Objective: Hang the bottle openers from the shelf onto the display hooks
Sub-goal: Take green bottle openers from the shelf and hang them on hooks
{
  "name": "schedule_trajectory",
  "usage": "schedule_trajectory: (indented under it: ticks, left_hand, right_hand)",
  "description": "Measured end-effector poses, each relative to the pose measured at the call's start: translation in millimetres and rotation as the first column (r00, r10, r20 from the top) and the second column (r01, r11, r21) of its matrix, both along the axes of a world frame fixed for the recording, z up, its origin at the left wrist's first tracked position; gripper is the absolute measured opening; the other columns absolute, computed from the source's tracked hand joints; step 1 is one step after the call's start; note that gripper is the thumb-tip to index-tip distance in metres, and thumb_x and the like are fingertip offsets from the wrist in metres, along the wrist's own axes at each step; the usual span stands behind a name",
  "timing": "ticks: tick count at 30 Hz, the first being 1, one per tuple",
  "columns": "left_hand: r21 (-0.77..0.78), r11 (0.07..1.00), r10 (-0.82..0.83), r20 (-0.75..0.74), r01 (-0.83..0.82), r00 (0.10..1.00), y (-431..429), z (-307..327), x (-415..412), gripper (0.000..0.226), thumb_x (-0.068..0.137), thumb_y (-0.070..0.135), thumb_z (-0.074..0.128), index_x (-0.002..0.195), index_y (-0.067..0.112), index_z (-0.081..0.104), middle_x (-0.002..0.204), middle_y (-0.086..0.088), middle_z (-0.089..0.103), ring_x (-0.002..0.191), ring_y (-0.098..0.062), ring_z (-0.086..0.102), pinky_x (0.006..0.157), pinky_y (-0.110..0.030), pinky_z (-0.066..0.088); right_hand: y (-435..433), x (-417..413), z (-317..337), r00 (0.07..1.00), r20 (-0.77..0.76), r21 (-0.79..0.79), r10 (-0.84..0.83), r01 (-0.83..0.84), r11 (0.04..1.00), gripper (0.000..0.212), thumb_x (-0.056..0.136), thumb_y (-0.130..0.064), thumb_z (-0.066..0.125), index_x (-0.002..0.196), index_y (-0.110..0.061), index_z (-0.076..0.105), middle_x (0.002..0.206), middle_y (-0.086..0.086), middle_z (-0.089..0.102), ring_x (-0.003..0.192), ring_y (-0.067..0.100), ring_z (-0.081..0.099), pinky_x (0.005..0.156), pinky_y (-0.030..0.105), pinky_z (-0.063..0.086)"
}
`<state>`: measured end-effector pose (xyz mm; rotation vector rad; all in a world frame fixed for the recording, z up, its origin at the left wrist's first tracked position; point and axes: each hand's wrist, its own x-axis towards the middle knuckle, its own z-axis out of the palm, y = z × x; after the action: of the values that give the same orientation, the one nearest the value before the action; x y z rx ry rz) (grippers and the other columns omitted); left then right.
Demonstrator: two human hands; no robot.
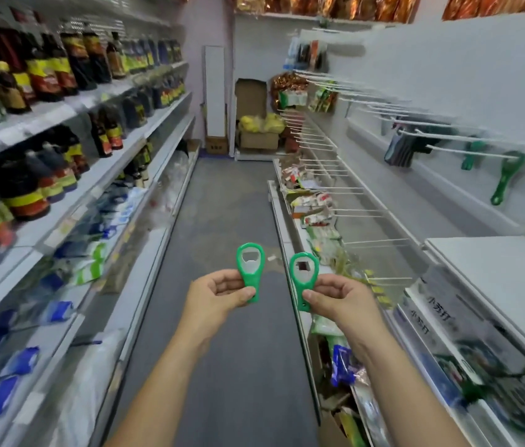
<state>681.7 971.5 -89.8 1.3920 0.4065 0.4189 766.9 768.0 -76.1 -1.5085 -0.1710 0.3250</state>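
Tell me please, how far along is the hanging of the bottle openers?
Done: a near hung opener and a far hung opener already hang on the display hooks at right. In hand: the left hand pinches the left opener, the right hand pinches the right opener, both over the aisle. Left: these two must go on hooks; whether more wait on a shelf cannot be seen.

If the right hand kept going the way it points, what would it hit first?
Probably nothing soon: the right hand points down the open aisle. The boxes at the far end come first, though depth is unclear.
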Motion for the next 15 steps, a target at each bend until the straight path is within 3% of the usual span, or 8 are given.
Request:
schedule_trajectory:
  ticks: [5, 10, 15]
  left_hand:
    - [-0.002, 0.999, -0.054, 0.003, 0.054, 0.999, 47, 0, 105, 0.026, 0.084, -0.012, 0.070, 0.094, 0.011, 0.074, 0.074, 0.003, 0.078, 0.066, -0.005, 0.071, 0.062, -0.018, 0.057]
    - [0.002, 0.990, -0.142, 0.008, 0.142, 0.990, 62, -1, 217, 0.026, 0.083, -0.016, 0.067, 0.104, -0.001, 0.071, 0.079, -0.007, 0.075, 0.064, -0.006, 0.071, 0.061, -0.018, 0.057]
    - [0.046, 0.971, -0.233, -0.003, 0.233, 0.973, 63, 2, 336, 0.032, 0.082, -0.019, 0.066, 0.103, 0.005, 0.066, 0.072, 0.001, 0.077, 0.063, -0.007, 0.072, 0.061, -0.021, 0.060]
  right_hand:
    - [40, 89, 3, 0.995, -0.034, -0.001, -0.094, 0.094, 0.996, 0.031, 0.079, 0.014, 0.073, 0.109, 0.010, 0.066, 0.097, 0.031, 0.070, 0.073, 0.024, 0.069, 0.061, 0.025, 0.060]
    - [53, 186, -2, 0.986, -0.014, 0.003, -0.167, 0.167, 0.986, 0.023, 0.078, 0.011, 0.075, 0.097, -0.001, 0.071, 0.081, 0.013, 0.075, 0.067, 0.017, 0.072, 0.066, 0.028, 0.062]
    - [51, 293, -8, 0.968, -0.012, 0.042, -0.249, 0.249, 0.968, 0.023, 0.077, 0.010, 0.076, 0.095, -0.004, 0.073, 0.083, 0.014, 0.075, 0.071, 0.020, 0.071, 0.067, 0.027, 0.062]
